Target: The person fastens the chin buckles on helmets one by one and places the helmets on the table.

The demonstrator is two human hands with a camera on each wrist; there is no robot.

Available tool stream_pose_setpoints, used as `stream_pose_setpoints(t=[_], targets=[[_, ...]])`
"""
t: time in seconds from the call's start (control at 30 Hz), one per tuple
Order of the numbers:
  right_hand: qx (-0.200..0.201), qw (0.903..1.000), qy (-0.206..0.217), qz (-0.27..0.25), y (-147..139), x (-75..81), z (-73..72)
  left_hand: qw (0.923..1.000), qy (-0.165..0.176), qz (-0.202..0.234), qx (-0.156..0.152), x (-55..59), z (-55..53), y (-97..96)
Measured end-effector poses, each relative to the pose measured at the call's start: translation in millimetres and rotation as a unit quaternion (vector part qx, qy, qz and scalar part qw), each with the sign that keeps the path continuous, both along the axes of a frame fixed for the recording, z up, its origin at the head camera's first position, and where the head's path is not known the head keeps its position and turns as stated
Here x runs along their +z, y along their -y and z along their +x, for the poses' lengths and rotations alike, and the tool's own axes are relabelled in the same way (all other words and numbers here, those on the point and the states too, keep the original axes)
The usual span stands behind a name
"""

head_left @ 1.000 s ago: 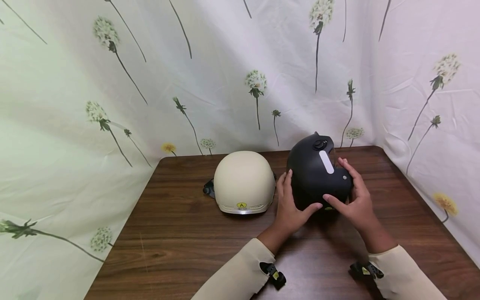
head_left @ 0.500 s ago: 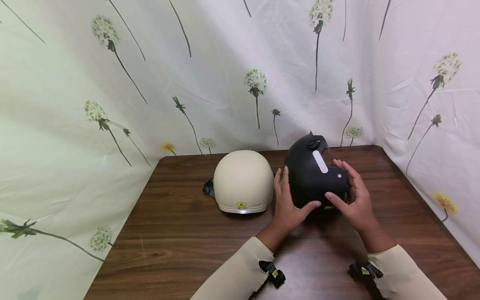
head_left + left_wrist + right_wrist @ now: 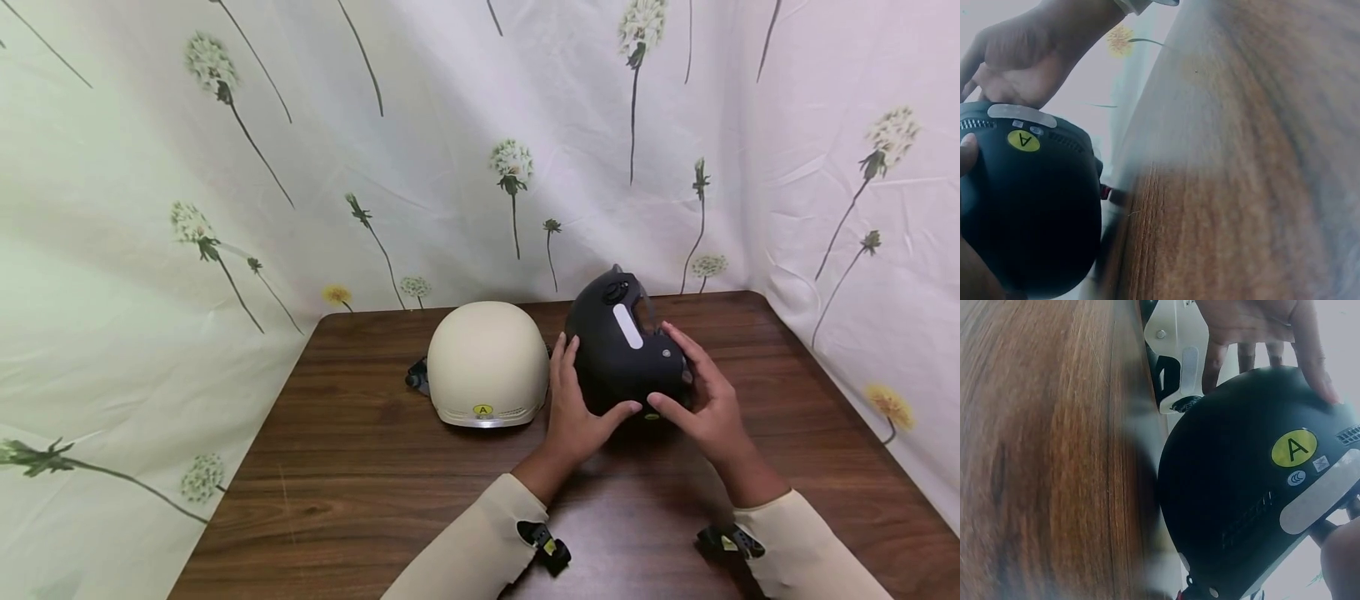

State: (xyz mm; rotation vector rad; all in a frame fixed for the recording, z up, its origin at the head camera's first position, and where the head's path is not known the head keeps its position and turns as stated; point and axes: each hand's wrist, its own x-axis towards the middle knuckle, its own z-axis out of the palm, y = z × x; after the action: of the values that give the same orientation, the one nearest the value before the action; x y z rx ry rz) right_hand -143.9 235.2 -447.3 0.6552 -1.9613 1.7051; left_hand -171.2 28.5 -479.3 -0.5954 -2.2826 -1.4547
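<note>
A matte black helmet (image 3: 618, 375) with a white strip on its side lies tipped at the back right of the table, its face opening turned right. My left hand (image 3: 576, 417) holds its left side, thumb along the near edge. Against the right side, my right hand (image 3: 711, 408) grips it with fingers spread and thumb close to the other thumb. In the right wrist view the helmet (image 3: 1229, 469) shows a yellow "A" sticker and a pale reflective strip. Close to my left fingers stands a cream helmet (image 3: 489, 362), crown up.
The dark wood table (image 3: 360, 500) runs up to a white floral curtain (image 3: 450, 167) at the back and sides. A black buckle piece (image 3: 417, 377) sticks out at the cream helmet's left. Straps with black devices (image 3: 546, 546) sit at both wrists.
The black helmet has turned and shifted slightly left between my hands, its white strip moving left. My right hand has followed a little leftward. The cream helmet stays in place.
</note>
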Motion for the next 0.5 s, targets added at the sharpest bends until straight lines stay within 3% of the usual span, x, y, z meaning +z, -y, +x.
stream_pose_setpoints(t=[0.2,0.5], targets=[[0.029,0.9993,-0.022,0.003,0.2,-1.3,-0.9,0.9998,-0.020,0.004,0.008,2.1,1.6,-0.8],[0.060,0.9964,-0.051,-0.031,4.2,-1.4,-0.3,0.9988,0.042,0.026,-0.006,1.9,1.1,-0.4]])
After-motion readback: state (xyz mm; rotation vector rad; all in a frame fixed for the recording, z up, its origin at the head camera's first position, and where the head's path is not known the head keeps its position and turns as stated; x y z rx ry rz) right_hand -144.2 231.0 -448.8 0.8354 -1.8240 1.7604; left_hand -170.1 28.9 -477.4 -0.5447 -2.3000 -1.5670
